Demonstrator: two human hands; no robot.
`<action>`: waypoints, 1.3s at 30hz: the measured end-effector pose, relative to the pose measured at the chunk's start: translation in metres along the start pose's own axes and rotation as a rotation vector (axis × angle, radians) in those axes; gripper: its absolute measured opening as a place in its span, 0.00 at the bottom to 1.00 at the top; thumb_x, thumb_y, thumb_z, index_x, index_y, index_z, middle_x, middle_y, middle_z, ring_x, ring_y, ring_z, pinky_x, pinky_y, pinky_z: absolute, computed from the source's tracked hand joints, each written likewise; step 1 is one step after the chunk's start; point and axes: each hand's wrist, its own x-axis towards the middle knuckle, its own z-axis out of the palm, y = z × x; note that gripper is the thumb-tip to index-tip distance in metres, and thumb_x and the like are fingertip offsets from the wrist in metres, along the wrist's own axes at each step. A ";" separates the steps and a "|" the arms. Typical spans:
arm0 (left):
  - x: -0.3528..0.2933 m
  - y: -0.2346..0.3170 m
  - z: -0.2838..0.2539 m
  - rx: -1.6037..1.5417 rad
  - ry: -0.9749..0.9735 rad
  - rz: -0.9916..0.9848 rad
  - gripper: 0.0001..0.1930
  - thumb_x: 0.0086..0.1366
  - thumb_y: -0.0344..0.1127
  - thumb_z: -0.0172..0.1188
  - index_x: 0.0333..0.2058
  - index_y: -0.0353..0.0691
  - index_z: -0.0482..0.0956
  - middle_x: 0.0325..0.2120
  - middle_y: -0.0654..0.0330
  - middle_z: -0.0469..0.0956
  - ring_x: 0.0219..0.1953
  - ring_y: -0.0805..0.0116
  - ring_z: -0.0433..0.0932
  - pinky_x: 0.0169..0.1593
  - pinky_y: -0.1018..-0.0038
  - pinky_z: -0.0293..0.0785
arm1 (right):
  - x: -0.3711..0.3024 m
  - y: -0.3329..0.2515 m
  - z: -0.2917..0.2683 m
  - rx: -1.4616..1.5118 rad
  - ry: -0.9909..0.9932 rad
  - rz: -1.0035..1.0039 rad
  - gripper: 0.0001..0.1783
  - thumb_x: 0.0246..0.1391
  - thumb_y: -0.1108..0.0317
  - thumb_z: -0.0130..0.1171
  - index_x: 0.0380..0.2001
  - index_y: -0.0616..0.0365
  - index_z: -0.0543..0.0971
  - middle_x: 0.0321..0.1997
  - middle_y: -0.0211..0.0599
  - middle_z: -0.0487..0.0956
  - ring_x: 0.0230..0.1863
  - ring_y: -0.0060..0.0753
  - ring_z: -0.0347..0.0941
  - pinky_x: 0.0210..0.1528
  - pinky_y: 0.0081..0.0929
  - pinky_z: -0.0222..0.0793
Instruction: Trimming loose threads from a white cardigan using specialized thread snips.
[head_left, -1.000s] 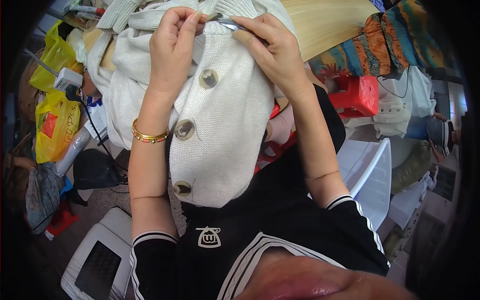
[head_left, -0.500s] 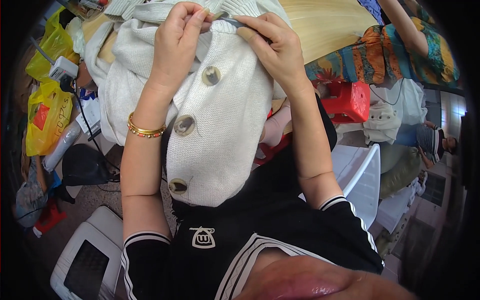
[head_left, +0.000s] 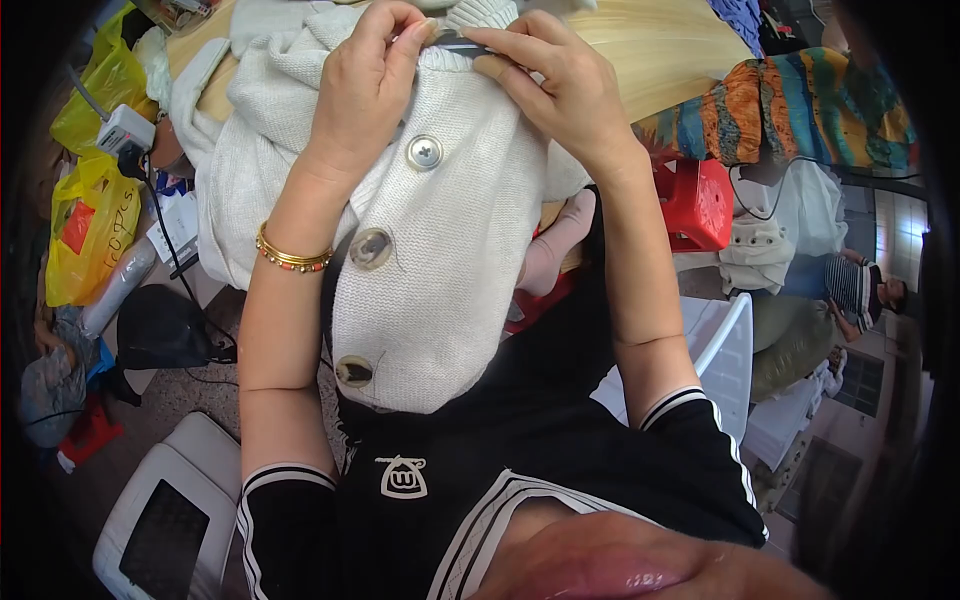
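Observation:
A cream knitted cardigan [head_left: 460, 260] lies over my lap and runs up onto the table. Three large round buttons show down its front: an upper button [head_left: 424, 152] shining silver with crossed dark thread, a middle button [head_left: 371, 248] and a lower button [head_left: 354, 371], both with loose thread ends. At the ribbed edge near the top, my left hand [head_left: 372, 85] is closed, pinching the knit between thumb and fingers. Opposite it, my right hand [head_left: 560, 85] is closed on a narrow dark grey item [head_left: 461, 45] against that edge; its kind is partly hidden by the fingers.
A pale wooden table [head_left: 660, 60] spreads beyond the cardigan. Red stools [head_left: 697, 205] and a white plastic bin [head_left: 725, 350] stand at right. Yellow bags [head_left: 90, 230], a white plug adapter [head_left: 127, 130] and black cable are at left. Other people sit or stand nearby.
Both hands have shifted slightly to the right, still pinching at the ribbed edge. The upper button now catches the light. The other person's arm at upper right has drawn back.

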 end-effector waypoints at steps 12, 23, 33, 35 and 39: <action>0.001 -0.005 0.001 0.086 0.057 0.117 0.07 0.73 0.32 0.52 0.42 0.35 0.74 0.32 0.59 0.81 0.33 0.73 0.79 0.39 0.78 0.74 | 0.007 -0.003 0.003 0.071 0.021 -0.008 0.12 0.52 0.63 0.65 0.42 0.47 0.85 0.29 0.31 0.76 0.30 0.35 0.76 0.33 0.30 0.72; -0.001 -0.012 0.003 -0.375 0.039 0.050 0.10 0.75 0.33 0.48 0.48 0.33 0.68 0.42 0.56 0.80 0.42 0.71 0.81 0.44 0.77 0.77 | -0.010 0.010 0.011 0.329 0.072 0.174 0.16 0.50 0.62 0.68 0.43 0.53 0.84 0.32 0.31 0.80 0.30 0.29 0.75 0.33 0.26 0.71; -0.047 0.076 -0.074 0.111 -0.124 -0.185 0.16 0.63 0.41 0.65 0.41 0.33 0.80 0.34 0.59 0.81 0.35 0.74 0.76 0.40 0.80 0.71 | 0.043 -0.048 -0.026 0.224 -0.244 0.616 0.39 0.42 0.39 0.67 0.42 0.69 0.82 0.28 0.52 0.83 0.33 0.42 0.82 0.40 0.36 0.74; -0.073 0.103 -0.096 0.282 -0.262 -0.376 0.23 0.56 0.47 0.70 0.41 0.31 0.81 0.34 0.58 0.80 0.37 0.72 0.76 0.41 0.78 0.70 | 0.046 -0.049 -0.013 0.017 -0.301 0.532 0.34 0.38 0.41 0.68 0.33 0.68 0.84 0.28 0.56 0.82 0.34 0.49 0.81 0.42 0.38 0.75; -0.130 0.123 -0.083 0.456 -0.296 -0.190 0.30 0.51 0.39 0.75 0.51 0.32 0.76 0.49 0.49 0.76 0.52 0.56 0.77 0.57 0.65 0.70 | 0.039 -0.049 0.002 0.045 -0.288 0.514 0.30 0.39 0.46 0.68 0.33 0.67 0.84 0.30 0.56 0.83 0.36 0.51 0.81 0.43 0.40 0.75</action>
